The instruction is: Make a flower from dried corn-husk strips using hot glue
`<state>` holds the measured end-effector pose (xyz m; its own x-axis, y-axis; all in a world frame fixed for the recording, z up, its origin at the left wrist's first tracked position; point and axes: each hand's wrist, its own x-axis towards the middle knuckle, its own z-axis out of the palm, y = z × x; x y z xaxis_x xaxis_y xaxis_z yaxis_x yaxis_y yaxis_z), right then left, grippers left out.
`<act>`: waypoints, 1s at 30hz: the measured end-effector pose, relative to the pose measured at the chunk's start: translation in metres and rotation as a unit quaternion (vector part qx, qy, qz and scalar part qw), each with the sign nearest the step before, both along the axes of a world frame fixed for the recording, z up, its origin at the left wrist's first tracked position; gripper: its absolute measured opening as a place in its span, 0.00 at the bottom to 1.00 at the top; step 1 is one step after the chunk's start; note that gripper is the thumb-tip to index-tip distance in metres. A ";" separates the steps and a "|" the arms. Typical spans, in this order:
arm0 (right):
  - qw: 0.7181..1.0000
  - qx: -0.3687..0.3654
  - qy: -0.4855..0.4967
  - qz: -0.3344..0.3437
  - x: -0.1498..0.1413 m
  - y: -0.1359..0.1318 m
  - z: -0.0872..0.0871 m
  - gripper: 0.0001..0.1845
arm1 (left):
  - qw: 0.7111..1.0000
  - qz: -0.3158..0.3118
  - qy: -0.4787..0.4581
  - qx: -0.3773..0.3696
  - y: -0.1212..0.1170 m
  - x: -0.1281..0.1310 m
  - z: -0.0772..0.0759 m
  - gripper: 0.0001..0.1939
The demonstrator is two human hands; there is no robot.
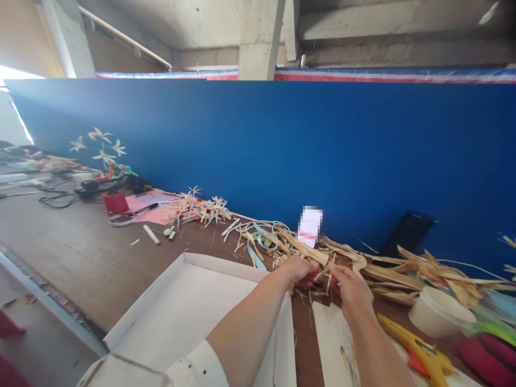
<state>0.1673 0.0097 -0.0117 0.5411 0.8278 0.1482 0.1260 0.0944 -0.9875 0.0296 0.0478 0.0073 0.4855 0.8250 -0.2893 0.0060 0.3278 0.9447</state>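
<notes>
Over a heap of dried husk strips [310, 250] at the back of the table, my two hands work close together. My left hand [299, 270] is closed, its fingertips partly hidden, at one side of a narrow pale husk strip [323, 272]. From the other side, my right hand [347, 282] pinches the strip between thumb and fingers. Light blue ribbons [268, 236] curl just left of the heap. A white open box [226, 290] lies under my left forearm, and a pale flat sheet [330, 328] is beside my right forearm.
A yellow glue gun [421, 349], white tub [441, 312] and pink item [487, 352] lie right. A phone-like lit screen [310, 226] leans at the back. Husk flowers [201, 207], a red thread spool [115, 202] and cables [58, 198] are left. A blue partition [242, 145] stands behind.
</notes>
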 end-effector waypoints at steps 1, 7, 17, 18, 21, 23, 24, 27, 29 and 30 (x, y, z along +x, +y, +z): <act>1.000 -0.008 0.015 0.008 -0.002 -0.001 0.001 0.18 | 1.000 -0.011 -0.008 -0.013 -0.001 0.000 0.001 0.10; 0.995 -0.038 0.077 0.040 -0.010 -0.007 0.009 0.18 | 0.995 -0.043 -0.063 -0.063 0.002 -0.003 0.000 0.11; 0.988 -0.039 0.123 0.083 -0.009 -0.005 0.005 0.15 | 0.991 -0.070 -0.093 -0.067 0.008 -0.004 -0.009 0.09; 0.989 -0.037 0.120 0.080 -0.009 -0.005 0.005 0.15 | 0.991 -0.072 -0.093 -0.065 0.009 -0.004 -0.010 0.09; 0.991 -0.040 0.103 0.070 -0.010 -0.006 0.007 0.17 | 0.992 -0.072 -0.084 -0.062 0.009 -0.004 -0.010 0.09; 0.993 -0.043 0.091 0.063 -0.010 -0.006 0.007 0.18 | 0.993 -0.067 -0.075 -0.064 0.008 -0.004 -0.009 0.08; 0.994 -0.044 0.085 0.061 -0.010 -0.006 0.007 0.18 | 0.993 -0.066 -0.072 -0.066 0.008 -0.005 -0.007 0.07; 0.995 -0.041 0.071 0.058 -0.008 -0.004 0.005 0.17 | 0.993 -0.068 -0.063 -0.069 0.006 -0.005 -0.005 0.07; 0.996 -0.040 0.061 0.056 -0.007 -0.003 0.002 0.17 | 0.993 -0.072 -0.058 -0.070 0.006 -0.005 -0.004 0.08; 0.996 -0.040 0.058 0.056 -0.006 -0.002 0.001 0.17 | 0.993 -0.074 -0.056 -0.070 0.006 -0.005 -0.004 0.08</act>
